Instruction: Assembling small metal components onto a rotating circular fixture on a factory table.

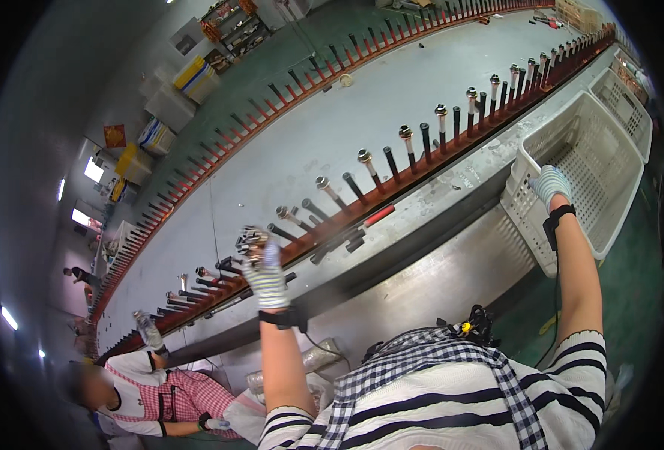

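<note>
My left hand (267, 279), in a striped knit glove, is raised over the row of upright posts. Its fingers close around a bunch of shiny chrome metal fittings (252, 241); their exact kind is blurred. My right hand (551, 186), gloved alike, grips the near-left rim of a white perforated plastic basket (623, 142). Bare mesh floor shows inside that basket. Along the rack beside my hands, black-tipped posts (425, 142) alternate with posts topped by chrome fittings (405, 135).
A red-handled tool (379, 217) lies on the grey table's ledge. Another basket (621, 90) stands beyond the first. At the lower left, a co-worker in a red checked apron (178, 401) reaches toward the rack. Yellow and white crates (195, 79) line the far wall.
</note>
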`<move>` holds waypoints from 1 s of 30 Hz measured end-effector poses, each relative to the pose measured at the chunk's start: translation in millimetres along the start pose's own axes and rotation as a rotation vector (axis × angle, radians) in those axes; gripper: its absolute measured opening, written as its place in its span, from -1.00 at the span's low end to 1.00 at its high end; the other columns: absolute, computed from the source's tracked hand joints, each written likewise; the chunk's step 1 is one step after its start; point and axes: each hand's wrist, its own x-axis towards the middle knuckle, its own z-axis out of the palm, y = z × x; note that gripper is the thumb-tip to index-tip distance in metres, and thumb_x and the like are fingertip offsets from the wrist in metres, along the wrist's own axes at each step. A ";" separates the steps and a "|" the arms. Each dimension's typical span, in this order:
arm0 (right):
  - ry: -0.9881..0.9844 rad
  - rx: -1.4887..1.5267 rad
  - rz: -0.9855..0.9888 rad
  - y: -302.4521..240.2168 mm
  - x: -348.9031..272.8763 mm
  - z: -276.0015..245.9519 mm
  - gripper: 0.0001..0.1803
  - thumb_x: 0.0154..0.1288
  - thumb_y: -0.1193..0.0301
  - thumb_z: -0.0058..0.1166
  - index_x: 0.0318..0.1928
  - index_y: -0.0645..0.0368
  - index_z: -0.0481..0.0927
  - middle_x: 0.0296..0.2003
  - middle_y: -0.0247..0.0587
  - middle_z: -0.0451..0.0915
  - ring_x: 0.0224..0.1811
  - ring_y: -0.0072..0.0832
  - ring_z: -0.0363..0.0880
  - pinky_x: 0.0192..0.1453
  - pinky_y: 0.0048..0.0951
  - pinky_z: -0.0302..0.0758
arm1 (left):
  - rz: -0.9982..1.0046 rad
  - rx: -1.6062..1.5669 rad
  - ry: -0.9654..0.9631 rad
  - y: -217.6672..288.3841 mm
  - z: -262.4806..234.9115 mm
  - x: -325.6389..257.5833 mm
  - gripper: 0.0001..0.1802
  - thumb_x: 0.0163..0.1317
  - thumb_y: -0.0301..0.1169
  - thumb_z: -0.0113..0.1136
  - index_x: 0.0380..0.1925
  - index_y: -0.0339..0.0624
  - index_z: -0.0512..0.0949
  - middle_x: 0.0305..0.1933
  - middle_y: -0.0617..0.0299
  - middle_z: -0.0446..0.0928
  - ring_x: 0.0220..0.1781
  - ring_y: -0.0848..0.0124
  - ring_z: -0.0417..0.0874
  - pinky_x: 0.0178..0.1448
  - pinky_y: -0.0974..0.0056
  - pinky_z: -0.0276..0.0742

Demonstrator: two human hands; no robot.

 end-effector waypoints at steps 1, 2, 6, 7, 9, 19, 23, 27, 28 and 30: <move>-0.006 -0.005 -0.011 -0.3 -0.7 -0.8 -0.51 0.06 0.12 0.27 -0.10 0.23 0.67 -0.15 0.16 0.63 -0.06 -0.02 0.63 0.04 -0.18 0.55 | -0.051 -0.150 -0.103 -3.4 13.4 -6.5 -0.67 0.20 -0.41 0.32 -0.03 -0.20 0.57 -0.09 0.29 0.60 -0.20 0.54 0.56 -0.09 0.42 0.48; -0.002 -0.002 -0.002 0.5 -1.9 -3.1 -0.51 0.06 0.12 0.27 -0.10 0.23 0.67 -0.15 0.16 0.63 -0.06 -0.02 0.63 0.04 -0.18 0.55 | -0.069 0.126 -0.079 -1.3 27.5 -11.1 -0.73 0.18 -0.32 0.34 -0.23 -0.28 0.61 -0.33 0.32 0.63 -0.29 0.46 0.58 -0.11 0.30 0.50; -0.006 0.009 -0.009 2.2 -1.2 -2.5 -0.53 0.07 0.13 0.26 -0.10 0.21 0.67 -0.12 0.16 0.63 -0.04 -0.01 0.61 0.06 -0.17 0.55 | -0.214 0.007 -0.128 -0.3 45.8 2.7 -0.68 0.17 -0.41 0.32 -0.09 -0.29 0.56 -0.13 0.26 0.61 -0.17 0.46 0.56 -0.03 0.30 0.48; -0.015 0.019 -0.002 1.7 -1.0 -2.9 -0.53 0.07 0.14 0.26 -0.10 0.21 0.67 -0.12 0.15 0.63 -0.04 -0.02 0.62 0.06 -0.17 0.55 | -0.234 -0.029 -0.091 -12.1 36.6 13.6 -0.67 0.16 -0.42 0.33 -0.07 -0.27 0.56 -0.10 0.27 0.60 -0.13 0.44 0.57 0.01 0.30 0.48; -0.029 0.037 0.010 -2.3 -3.7 -3.5 -0.54 0.06 0.15 0.26 -0.11 0.21 0.68 -0.11 0.14 0.63 -0.04 -0.03 0.63 0.06 -0.16 0.55 | -0.064 -0.287 0.079 -9.7 36.0 32.1 -0.65 0.15 -0.44 0.34 -0.05 -0.25 0.55 -0.07 0.27 0.59 -0.11 0.42 0.58 0.04 0.32 0.49; -0.019 0.018 0.021 -3.4 -4.3 -11.5 -0.56 0.07 0.14 0.26 -0.12 0.20 0.69 -0.14 0.14 0.64 -0.07 -0.04 0.64 0.04 -0.18 0.56 | 0.011 0.043 -0.351 14.9 88.3 -10.3 -0.76 0.18 -0.35 0.35 -0.23 -0.23 0.58 -0.20 0.21 0.63 -0.24 0.48 0.61 -0.10 0.32 0.52; -0.024 0.045 0.038 1.9 -1.6 -5.7 -0.56 0.09 0.16 0.25 -0.10 0.19 0.68 -0.12 0.11 0.64 -0.05 -0.06 0.64 0.05 -0.18 0.56 | 0.015 0.015 -0.576 5.5 96.7 6.2 -0.78 0.15 -0.43 0.36 -0.21 -0.21 0.60 -0.24 0.28 0.63 -0.28 0.50 0.58 -0.14 0.32 0.53; -0.020 0.054 0.033 -0.8 4.3 -2.9 -0.58 0.10 0.18 0.24 -0.10 0.20 0.68 -0.12 0.13 0.64 -0.06 -0.06 0.64 0.05 -0.18 0.56 | 0.197 -0.183 -0.345 21.5 67.8 23.3 -0.58 0.12 -0.47 0.34 0.00 -0.32 0.50 -0.03 0.12 0.59 -0.05 0.31 0.62 0.11 0.22 0.55; 0.008 0.057 0.020 2.2 5.6 0.0 -0.58 0.10 0.18 0.24 -0.10 0.20 0.68 -0.12 0.14 0.64 -0.06 -0.05 0.64 0.06 -0.18 0.56 | 0.313 0.002 -0.278 40.5 67.8 22.6 -0.51 0.07 -0.49 0.37 0.03 -0.34 0.48 -0.04 0.10 0.58 -0.06 0.32 0.62 0.09 0.25 0.55; -0.025 0.038 0.008 6.2 5.6 -2.0 -0.57 0.10 0.16 0.23 -0.11 0.21 0.68 -0.12 0.14 0.63 -0.06 -0.03 0.64 0.06 -0.18 0.56 | -0.189 -0.761 -0.329 81.5 95.6 4.4 -0.37 0.04 -0.47 0.40 0.13 -0.28 0.40 0.10 0.08 0.52 0.01 0.31 0.59 0.11 0.23 0.56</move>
